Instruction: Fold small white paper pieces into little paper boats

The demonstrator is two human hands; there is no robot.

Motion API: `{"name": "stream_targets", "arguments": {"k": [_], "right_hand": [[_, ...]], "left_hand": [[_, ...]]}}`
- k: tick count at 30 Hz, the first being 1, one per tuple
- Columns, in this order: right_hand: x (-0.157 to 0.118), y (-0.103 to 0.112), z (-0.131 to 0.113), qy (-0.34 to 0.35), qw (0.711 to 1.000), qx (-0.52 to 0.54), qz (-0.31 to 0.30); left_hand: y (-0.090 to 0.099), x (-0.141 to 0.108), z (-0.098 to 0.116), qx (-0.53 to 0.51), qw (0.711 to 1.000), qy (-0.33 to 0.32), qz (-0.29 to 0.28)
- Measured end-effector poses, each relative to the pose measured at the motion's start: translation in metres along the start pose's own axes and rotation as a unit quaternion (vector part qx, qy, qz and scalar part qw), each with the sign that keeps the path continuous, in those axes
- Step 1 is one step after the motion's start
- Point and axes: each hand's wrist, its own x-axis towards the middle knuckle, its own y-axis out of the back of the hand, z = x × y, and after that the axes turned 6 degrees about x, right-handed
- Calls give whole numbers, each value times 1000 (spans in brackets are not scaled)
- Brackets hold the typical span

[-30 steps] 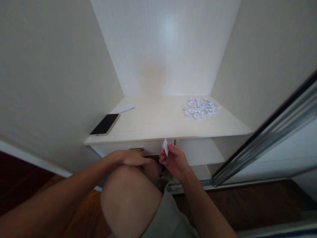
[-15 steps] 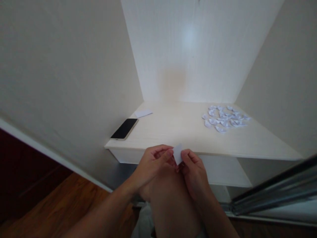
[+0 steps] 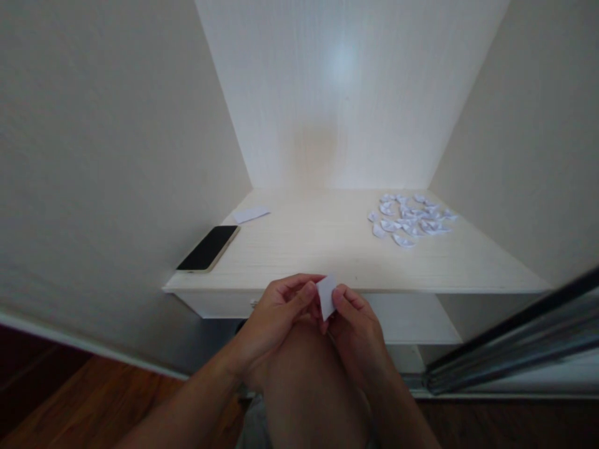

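Note:
A small white piece of paper [image 3: 327, 295] is held upright between my two hands, just in front of the shelf's front edge and above my knee. My left hand [image 3: 285, 305] pinches its left side between thumb and fingers. On its right side, the thumb and fingers of my right hand [image 3: 358, 315] grip it. Some fingertips are hidden behind the paper, so its folds cannot be made out. Several small folded white paper boats [image 3: 412, 221] lie in a cluster on the right of the shelf.
The white shelf [image 3: 304, 243] sits between two side walls. At its left lie a smartphone [image 3: 209, 248] with a dark screen and a white paper strip [image 3: 251, 215]. A drawer with a knob [image 3: 254, 304] is below. A dark sliding rail [image 3: 510, 337] stands at the lower right.
The view has turned slightly, so the shelf and its things sit further left. Both hands still hold the paper, which is tilted a little differently.

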Motion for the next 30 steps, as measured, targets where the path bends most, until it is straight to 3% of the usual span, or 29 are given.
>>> {"name": "stream_targets", "arguments": {"k": [7, 13, 19, 23, 30], "right_hand": [[-17, -11, -11, 6, 999, -12, -43], [-33, -22, -19, 38, 995, -59, -76], [-39, -32, -36, 107, 976, -169, -86], [-40, -39, -51, 131, 957, -241, -93], [-41, -60, -76, 156, 936, -302, -92]], "left_hand": [[-7, -13, 11, 25, 999, -36, 1], [-20, -33, 35, 119, 988, -98, 33], [-40, -51, 66, 244, 945, -197, 95], [-51, -52, 75, 302, 912, -244, 133], [-48, -43, 80, 398, 842, -313, 187]]}}
